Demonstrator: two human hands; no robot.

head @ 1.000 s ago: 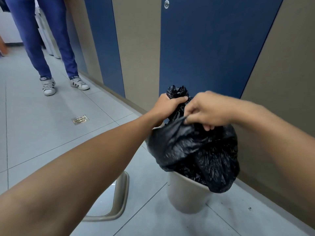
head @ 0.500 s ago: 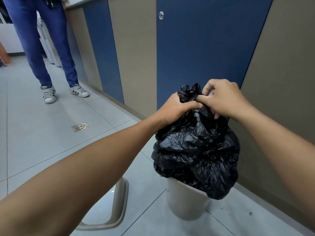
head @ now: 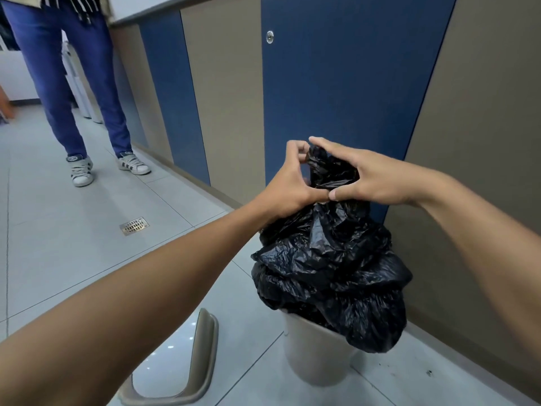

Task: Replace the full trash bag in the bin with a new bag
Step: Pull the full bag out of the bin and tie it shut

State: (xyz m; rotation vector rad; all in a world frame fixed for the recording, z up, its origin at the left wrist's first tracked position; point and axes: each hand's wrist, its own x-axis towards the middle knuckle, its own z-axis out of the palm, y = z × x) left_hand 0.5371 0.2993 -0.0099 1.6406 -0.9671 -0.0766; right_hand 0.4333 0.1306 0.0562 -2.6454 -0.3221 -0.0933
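Note:
A full black trash bag [head: 330, 271] bulges out of a small beige bin [head: 316, 356] that stands on the tiled floor by the wall. The bag's top is gathered into a neck. My left hand [head: 288, 186] pinches that neck from the left, thumb below and forefinger curled over the top. My right hand [head: 369, 177] grips the neck from the right, fingers spread round the bunched plastic, thumb meeting my left thumb. The bag's lower part overhangs the bin's rim on the right.
A beige bin lid ring [head: 193, 367] lies on the floor at the lower left of the bin. A person in blue trousers and white sneakers [head: 82, 171] stands at the far left. A floor drain [head: 134, 225] sits between. Blue and beige wall panels [head: 336, 83] run behind the bin.
Both hands have moved up and round the gathered neck of the bag. The bag stands taller out of the bin than a second ago.

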